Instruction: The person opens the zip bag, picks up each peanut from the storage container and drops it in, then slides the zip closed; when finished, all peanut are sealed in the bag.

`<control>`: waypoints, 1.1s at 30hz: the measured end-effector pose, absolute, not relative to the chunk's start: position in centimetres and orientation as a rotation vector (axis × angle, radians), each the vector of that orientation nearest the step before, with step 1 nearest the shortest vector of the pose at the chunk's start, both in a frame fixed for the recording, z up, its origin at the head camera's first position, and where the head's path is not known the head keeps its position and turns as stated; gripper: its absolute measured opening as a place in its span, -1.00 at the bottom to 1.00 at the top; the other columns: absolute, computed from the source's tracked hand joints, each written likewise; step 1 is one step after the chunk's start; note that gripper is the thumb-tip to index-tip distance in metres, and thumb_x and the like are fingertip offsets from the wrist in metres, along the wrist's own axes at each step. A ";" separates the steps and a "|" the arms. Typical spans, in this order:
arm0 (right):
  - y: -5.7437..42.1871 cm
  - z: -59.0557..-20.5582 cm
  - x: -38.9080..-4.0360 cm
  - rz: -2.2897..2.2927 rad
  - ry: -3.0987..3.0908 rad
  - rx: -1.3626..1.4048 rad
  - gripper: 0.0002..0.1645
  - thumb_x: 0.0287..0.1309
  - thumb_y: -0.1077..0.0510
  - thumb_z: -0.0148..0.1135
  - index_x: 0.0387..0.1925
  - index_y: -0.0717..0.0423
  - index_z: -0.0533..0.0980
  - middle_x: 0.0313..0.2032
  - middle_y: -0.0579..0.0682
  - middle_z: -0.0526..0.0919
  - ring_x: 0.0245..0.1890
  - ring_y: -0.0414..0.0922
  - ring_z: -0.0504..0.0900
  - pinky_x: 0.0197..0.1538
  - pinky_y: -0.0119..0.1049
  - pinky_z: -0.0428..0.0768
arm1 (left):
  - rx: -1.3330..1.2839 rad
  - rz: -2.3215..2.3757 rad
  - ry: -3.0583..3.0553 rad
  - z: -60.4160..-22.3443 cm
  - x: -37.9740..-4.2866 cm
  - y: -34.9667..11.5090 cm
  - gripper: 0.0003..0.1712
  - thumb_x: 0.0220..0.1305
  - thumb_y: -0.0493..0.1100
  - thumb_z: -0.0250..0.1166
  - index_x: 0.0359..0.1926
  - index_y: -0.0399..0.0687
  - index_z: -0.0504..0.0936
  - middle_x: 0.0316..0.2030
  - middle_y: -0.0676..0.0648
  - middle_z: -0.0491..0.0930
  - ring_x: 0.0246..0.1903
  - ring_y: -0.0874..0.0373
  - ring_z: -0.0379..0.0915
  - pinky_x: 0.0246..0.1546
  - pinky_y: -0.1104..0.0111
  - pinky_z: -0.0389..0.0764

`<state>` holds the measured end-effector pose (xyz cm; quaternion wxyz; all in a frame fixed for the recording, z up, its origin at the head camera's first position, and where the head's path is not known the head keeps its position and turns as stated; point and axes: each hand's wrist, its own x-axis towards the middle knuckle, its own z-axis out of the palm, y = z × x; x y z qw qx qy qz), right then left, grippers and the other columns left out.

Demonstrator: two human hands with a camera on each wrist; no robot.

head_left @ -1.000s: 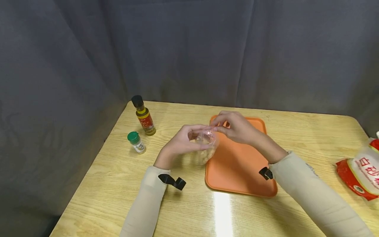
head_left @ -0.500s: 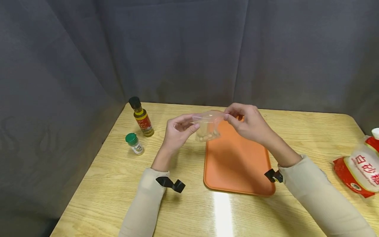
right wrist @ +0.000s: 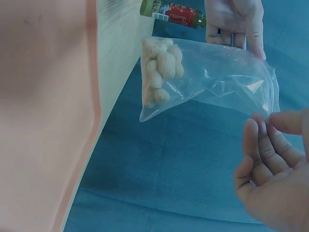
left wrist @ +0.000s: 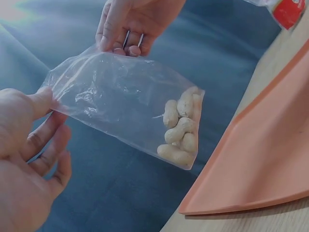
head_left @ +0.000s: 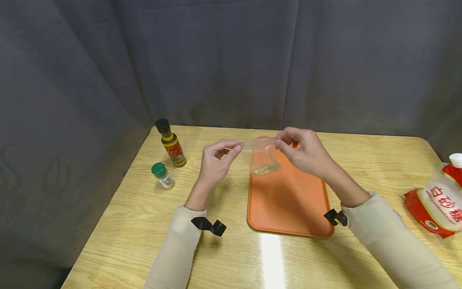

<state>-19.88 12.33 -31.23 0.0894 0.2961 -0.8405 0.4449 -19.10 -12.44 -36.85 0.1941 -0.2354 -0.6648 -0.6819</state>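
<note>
A clear plastic bag (head_left: 260,154) is stretched between both hands above the left part of the orange tray (head_left: 288,200). Several unshelled peanuts (left wrist: 181,128) lie gathered at its bottom, seen in both wrist views. My left hand (head_left: 218,160) pinches one upper corner of the bag between thumb and fingers. The opposite upper corner is pinched by my right hand (head_left: 304,152). In the right wrist view the bag's mouth edge (right wrist: 270,89) runs from one hand to the other.
An olive oil bottle (head_left: 174,149) and a small green-capped jar (head_left: 163,176) stand at the table's left. A red and white bag with a white cap (head_left: 438,200) lies at the right edge. Dark curtain (head_left: 216,64) hangs behind the table.
Both hands have drawn apart and raised the bag; it is now stretched out flat between them. The right hand moved right, the left slightly left, and the peanuts hang lower right.
</note>
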 end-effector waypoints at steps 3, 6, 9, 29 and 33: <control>12.5 -31.3 -19.7 1.319 -2.501 0.890 -0.86 0.34 0.20 0.22 -0.33 0.15 0.63 -0.45 -0.02 0.61 -0.40 -0.13 0.48 -0.28 -0.27 0.42 | -0.648 -1.880 -1.867 -36.9 -19.1 -12.2 -0.91 0.24 -0.51 0.28 -0.25 -0.52 0.68 -0.30 -0.30 0.67 -0.26 0.17 0.58 -0.24 0.33 0.53; 12.7 -31.3 -19.5 1.299 -2.506 0.908 -0.88 0.34 0.21 0.22 -0.32 0.15 0.62 -0.45 -0.06 0.61 -0.39 -0.14 0.49 -0.27 -0.22 0.41 | -0.647 -1.831 -1.867 -36.9 -19.1 -12.1 -0.92 0.24 -0.50 0.29 -0.28 -0.50 0.69 -0.34 -0.30 0.65 -0.30 0.20 0.54 -0.27 0.37 0.51; 12.9 -31.2 -19.3 1.283 -2.517 0.923 -0.89 0.34 0.22 0.22 -0.32 0.14 0.62 -0.45 -0.07 0.61 -0.39 -0.15 0.50 -0.26 -0.22 0.39 | -0.664 -1.788 -1.869 -36.8 -19.0 -12.0 -0.92 0.26 -0.49 0.28 -0.28 -0.48 0.69 -0.35 -0.30 0.63 -0.33 0.19 0.49 -0.28 0.40 0.49; 8.6 -29.0 -19.6 0.971 -2.476 1.303 -0.93 0.19 0.24 0.36 -0.27 0.14 0.71 -0.33 -0.09 0.69 -0.30 -0.13 0.60 -0.18 -0.16 0.56 | -0.820 -1.751 -1.956 -35.9 -18.1 -11.8 -0.91 0.27 -0.47 0.28 -0.26 -0.38 0.72 -0.31 -0.21 0.66 -0.29 0.11 0.52 -0.22 0.32 0.53; 8.3 -29.0 -19.4 0.931 -2.489 1.298 -0.94 0.19 0.29 0.34 -0.33 0.12 0.70 -0.37 -0.10 0.68 -0.33 -0.14 0.59 -0.20 -0.20 0.56 | -0.832 -1.761 -1.948 -35.9 -18.1 -11.8 -0.91 0.27 -0.46 0.29 -0.27 -0.38 0.72 -0.31 -0.19 0.67 -0.31 0.10 0.53 -0.21 0.32 0.53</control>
